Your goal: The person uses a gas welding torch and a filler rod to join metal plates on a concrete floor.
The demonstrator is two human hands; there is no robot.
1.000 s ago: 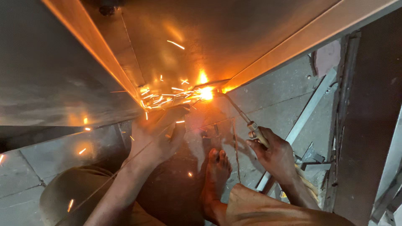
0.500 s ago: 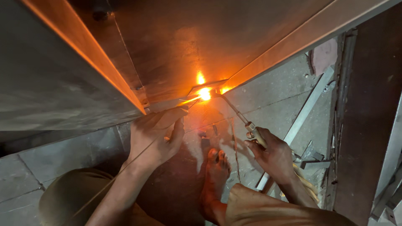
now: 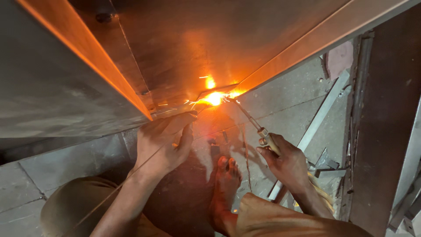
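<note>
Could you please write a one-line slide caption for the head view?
Right hand holds a welding rod at a glowing metal joint; left hand steadies the panel.

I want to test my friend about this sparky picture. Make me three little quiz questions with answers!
1. True or false: the right hand holds the torch whose tip meets the bright flame.
2. What is the left hand closest to?
A) a bucket
B) the lower edge of the metal panel
C) a hammer
3. Fill in: a bare ____ rests on the stone floor between both hands.

Key:
1. True
2. B
3. foot
</note>
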